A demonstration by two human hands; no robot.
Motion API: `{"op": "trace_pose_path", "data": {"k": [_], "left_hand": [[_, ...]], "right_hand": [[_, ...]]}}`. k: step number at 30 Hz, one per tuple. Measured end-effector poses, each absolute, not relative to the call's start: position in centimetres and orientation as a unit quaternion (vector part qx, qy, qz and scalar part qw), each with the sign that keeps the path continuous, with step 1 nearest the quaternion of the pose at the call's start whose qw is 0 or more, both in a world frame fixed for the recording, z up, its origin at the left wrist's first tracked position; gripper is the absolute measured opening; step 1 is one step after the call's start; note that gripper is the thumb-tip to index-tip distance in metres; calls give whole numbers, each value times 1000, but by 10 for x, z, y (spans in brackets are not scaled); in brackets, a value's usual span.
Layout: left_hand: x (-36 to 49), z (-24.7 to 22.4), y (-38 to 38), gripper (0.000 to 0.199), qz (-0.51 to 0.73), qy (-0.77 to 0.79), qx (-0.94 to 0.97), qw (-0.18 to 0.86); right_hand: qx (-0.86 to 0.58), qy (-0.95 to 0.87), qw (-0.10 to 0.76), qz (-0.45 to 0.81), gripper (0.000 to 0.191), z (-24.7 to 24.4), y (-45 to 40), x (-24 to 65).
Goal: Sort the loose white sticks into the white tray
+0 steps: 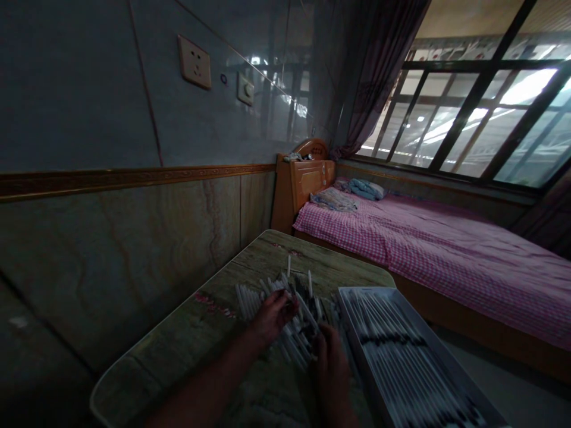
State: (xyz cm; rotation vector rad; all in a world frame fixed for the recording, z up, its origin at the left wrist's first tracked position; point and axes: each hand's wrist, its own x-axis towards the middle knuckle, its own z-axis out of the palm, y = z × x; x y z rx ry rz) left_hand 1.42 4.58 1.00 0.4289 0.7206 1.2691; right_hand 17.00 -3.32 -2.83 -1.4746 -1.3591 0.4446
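A slim white pen (307, 312) slants between my two hands above the table. My right hand (331, 362) is closed round its lower end. At its upper end, my left hand (274, 315) has its fingertips pinched together; a small dark part shows there, too blurred to make out. Beneath and around both hands spreads a loose pile of white and dark pen parts (250, 300). To the right of my right hand, a shallow white box (357, 351) holds rows of many white pens (401, 362) with dark sections.
The marbled table (178, 351) has rounded corners and stands near the tiled wall (187, 232). Beyond it is a bed (428, 249) with a pink checked sheet and a wooden headboard (307, 181). A socket (194, 62) sits on the wall; a window (468, 113) is at right.
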Motion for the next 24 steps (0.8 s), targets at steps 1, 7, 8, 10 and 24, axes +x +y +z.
{"op": "trace_pose_path", "data": {"k": [1,7,8,10,24], "left_hand": [[10,9,43,13,587,322,168,724],[-2,7,37,12,616,310,141,710],[-3,7,37,14,617,306,147,710],[-5,7,36,20,620,304,161,705],[-9,6,31,43,625,359,270,638]], "right_hand": [[-604,-580,517,178,37,-30,-34,168],[-557,-646,505,130,36,-41,-33,169],[-556,-651,501,126,36,-42,-32,170],[-555,-658,494,119,36,-43,-32,172],[-568,-664,474,112,38,-38,-34,172]]}}
